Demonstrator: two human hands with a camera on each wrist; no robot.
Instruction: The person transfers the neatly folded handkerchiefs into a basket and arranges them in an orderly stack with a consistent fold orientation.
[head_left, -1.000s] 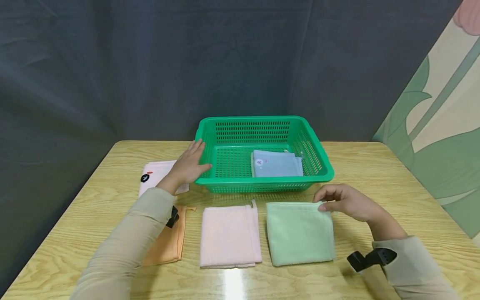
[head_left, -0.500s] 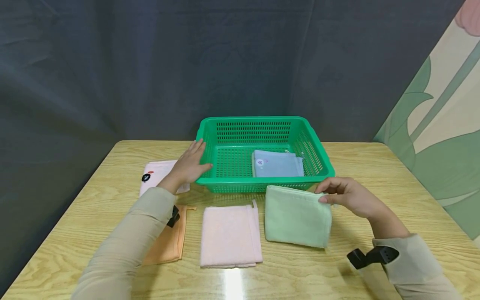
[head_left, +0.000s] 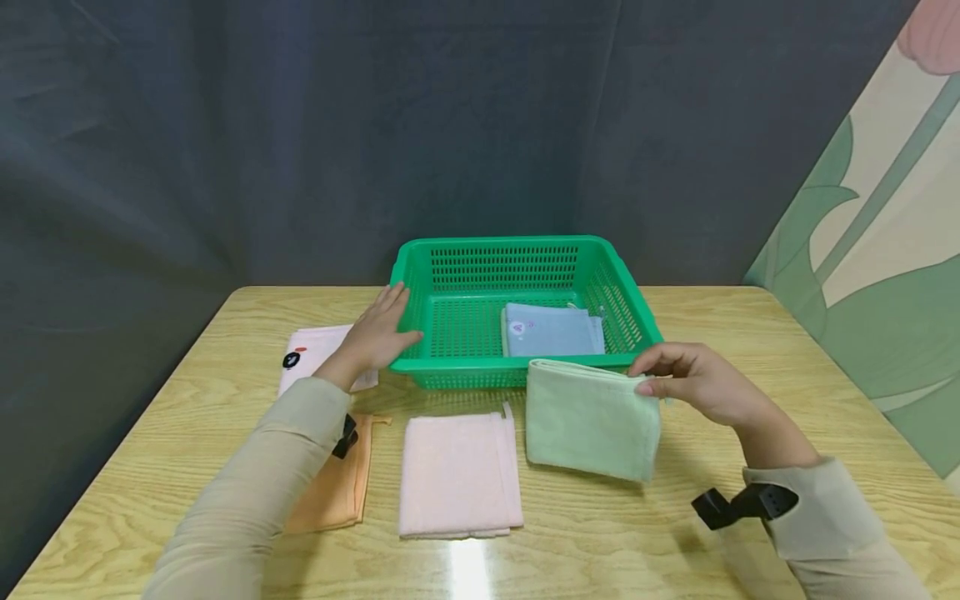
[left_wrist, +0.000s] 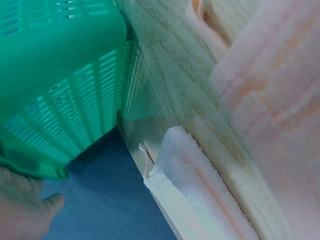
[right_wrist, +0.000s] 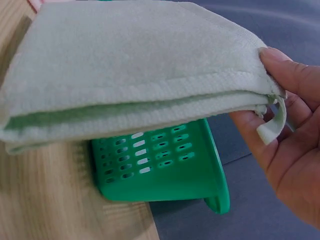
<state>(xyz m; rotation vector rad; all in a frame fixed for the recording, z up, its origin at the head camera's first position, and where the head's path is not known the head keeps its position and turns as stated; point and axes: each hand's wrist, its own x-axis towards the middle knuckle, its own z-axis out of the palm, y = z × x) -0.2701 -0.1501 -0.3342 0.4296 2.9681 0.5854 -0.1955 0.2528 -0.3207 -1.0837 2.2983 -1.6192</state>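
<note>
In the head view my right hand (head_left: 701, 382) pinches the top right corner of a folded light green towel (head_left: 591, 423), which hangs just in front of the basket. The right wrist view shows thumb and fingers on that corner, beside a small hanging loop (right_wrist: 274, 125). My left hand (head_left: 377, 329) rests with extended fingers on the left rim of a green plastic basket (head_left: 480, 363). Inside the basket, toward the right, lies a folded blue towel (head_left: 553, 330), with a pale edge showing under it.
A folded pink towel (head_left: 459, 475) lies at the front middle of the wooden table (head_left: 577, 533). An orange towel (head_left: 333, 487) and a pale pink towel with a black motif (head_left: 311, 348) lie partly under my left arm. A dark curtain (head_left: 480, 125) stands behind.
My right hand has lifted the light green towel off the table and brought it slightly up toward the basket's front. My left hand has stayed on the rim.
</note>
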